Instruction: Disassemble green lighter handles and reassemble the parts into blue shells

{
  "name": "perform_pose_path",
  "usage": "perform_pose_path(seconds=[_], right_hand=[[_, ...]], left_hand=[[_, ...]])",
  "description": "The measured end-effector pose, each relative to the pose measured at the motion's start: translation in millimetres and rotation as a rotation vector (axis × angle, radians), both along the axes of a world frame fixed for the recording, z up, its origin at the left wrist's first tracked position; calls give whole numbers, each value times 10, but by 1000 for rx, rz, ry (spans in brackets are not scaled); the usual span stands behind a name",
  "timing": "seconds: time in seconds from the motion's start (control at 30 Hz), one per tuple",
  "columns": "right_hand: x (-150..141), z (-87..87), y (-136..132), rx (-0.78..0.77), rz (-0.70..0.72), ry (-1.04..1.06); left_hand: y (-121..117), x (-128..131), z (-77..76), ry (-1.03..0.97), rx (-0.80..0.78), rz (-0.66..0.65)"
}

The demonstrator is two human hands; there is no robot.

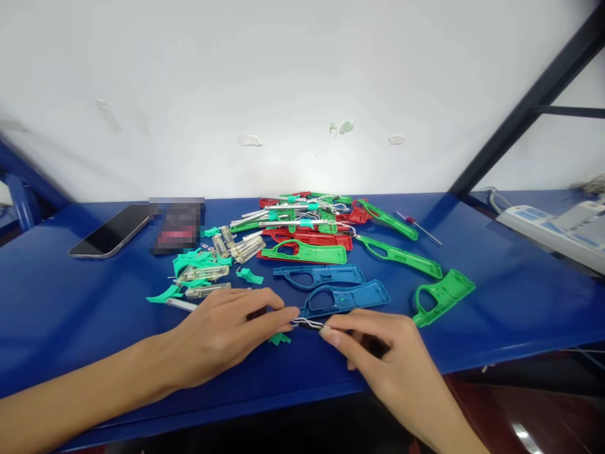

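My left hand point(222, 331) is closed, with the slotted end of a silver metal lighter tube point(180, 305) sticking out past its left side. Thin white wires point(308, 322) run from its fingertips across to my right hand point(392, 347). That hand pinches the wire end by a small dark part, mostly hidden by the fingers. Just beyond my fingers lie two blue lighter handle shells point(366, 295). Under the left fingertips, a scrap of green tape point(280, 338) rests on the table.
Behind are piled green and red shells point(321, 238) and wired tubes point(293, 224). Clear fuel tanks point(208, 273) and green tape pieces point(193, 260) lie left, near a phone point(113, 232). A green shell point(447, 295) and a thin screwdriver point(420, 228) are right. The blue table point(293, 394) meets a wall.
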State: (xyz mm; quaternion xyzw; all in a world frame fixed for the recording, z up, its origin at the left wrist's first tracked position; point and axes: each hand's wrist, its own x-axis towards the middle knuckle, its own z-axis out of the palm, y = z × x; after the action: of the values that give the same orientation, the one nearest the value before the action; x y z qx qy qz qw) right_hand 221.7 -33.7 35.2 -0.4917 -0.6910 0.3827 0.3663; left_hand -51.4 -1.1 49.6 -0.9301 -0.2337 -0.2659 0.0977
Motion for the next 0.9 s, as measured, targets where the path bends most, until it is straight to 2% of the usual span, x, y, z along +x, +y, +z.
perform_pose_path(seconds=[0.2, 0.37, 0.5, 0.67, 0.9], right_hand=[[10, -19, 1, 4, -47, 2], [9, -30, -13, -1, -137, 25], [19, -47, -4, 12, -189, 55], [16, -66, -17, 26, -270, 66], [3, 8, -11, 91, -334, 121]], left_hand=[[31, -30, 31, -96, -186, -14], [24, -88, 130, 0, -293, 57], [48, -111, 143, 66, -266, 81], [106, -110, 120, 43, -242, 67], [99, -118, 91, -55, -213, 120]])
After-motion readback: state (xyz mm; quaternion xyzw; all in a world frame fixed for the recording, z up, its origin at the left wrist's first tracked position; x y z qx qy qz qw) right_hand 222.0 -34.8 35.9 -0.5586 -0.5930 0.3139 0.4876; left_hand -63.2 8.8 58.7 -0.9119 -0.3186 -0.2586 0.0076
